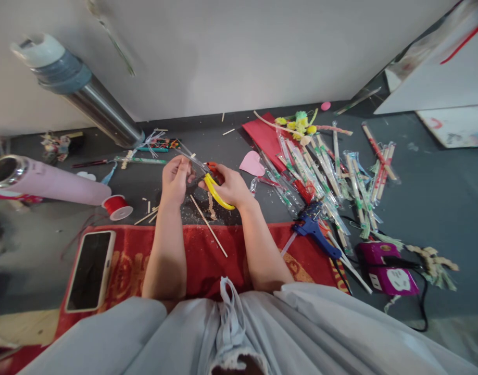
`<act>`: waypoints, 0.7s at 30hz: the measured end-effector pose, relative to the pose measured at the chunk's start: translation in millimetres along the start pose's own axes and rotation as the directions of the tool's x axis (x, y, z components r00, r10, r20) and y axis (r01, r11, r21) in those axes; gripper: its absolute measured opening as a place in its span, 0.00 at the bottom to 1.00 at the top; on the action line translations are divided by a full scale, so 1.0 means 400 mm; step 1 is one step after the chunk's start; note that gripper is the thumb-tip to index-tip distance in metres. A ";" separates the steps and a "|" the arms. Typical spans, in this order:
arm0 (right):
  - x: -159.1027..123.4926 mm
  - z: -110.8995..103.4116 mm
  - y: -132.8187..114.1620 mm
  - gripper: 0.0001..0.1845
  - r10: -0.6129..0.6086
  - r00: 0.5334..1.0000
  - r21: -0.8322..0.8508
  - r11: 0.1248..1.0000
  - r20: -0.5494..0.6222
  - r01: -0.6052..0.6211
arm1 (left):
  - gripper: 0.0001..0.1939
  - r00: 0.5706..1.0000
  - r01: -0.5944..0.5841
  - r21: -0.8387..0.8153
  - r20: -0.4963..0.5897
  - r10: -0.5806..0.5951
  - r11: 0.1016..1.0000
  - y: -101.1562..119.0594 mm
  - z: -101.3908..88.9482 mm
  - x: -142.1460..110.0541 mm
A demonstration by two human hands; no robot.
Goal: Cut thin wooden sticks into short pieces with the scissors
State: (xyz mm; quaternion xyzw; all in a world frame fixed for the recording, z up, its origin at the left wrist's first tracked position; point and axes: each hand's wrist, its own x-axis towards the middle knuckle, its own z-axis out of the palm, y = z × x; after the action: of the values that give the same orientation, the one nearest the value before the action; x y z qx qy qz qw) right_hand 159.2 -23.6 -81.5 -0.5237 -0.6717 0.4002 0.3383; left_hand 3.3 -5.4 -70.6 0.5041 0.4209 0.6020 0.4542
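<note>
My right hand (231,186) is wrapped round a pair of scissors (217,194) with yellow and orange-red handles. The blades point up and left, toward my left hand (175,179). That hand is closed in a pinch beside the blades; what its fingers hold is too small to make out. Under my hands, a thin wooden stick (208,226) lies partly on the red towel (219,271). Short stick pieces (147,216) and pale crumbs are scattered on the grey table near my left wrist. A pink paper heart (252,164) lies just beyond my right hand.
At right lie many plastic-wrapped sticks (313,172), a blue glue gun (317,234) and a purple power socket (387,268) with a black cord. At left are a pink bottle (63,182), a steel flask (106,109), a red thread spool (117,207) and a phone (90,271).
</note>
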 end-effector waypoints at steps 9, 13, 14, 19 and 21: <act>0.000 0.012 0.004 0.30 -0.053 0.998 -0.064 0.997 -0.030 0.051 | 0.30 1.000 0.009 -0.017 -0.002 -0.009 1.000 0.005 0.001 -0.003; 0.002 0.018 0.012 0.31 -0.157 0.985 -0.067 0.986 -0.066 0.152 | 0.31 0.999 0.038 -0.065 -0.003 -0.038 0.997 0.010 0.006 -0.006; 0.003 0.018 0.014 0.31 -0.171 0.983 -0.066 0.984 -0.068 0.167 | 0.31 0.999 0.044 -0.082 -0.004 -0.044 0.996 0.011 0.008 -0.007; 0.006 0.020 0.020 0.29 -0.206 0.977 -0.077 0.977 -0.063 0.201 | 0.32 0.997 0.075 -0.123 0.003 -0.076 0.990 0.018 0.015 -0.010; 0.006 0.021 0.020 0.29 -0.212 0.976 -0.071 0.976 -0.055 0.208 | 0.33 0.996 0.086 -0.129 0.012 -0.085 0.988 0.022 0.016 -0.011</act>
State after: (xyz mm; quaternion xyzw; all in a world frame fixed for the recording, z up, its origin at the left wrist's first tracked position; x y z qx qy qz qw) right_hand 154.9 -21.6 -92.3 -0.4727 -0.7250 0.3239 0.3821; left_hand 8.9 -11.4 -62.1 0.4572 0.4009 0.6062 0.5126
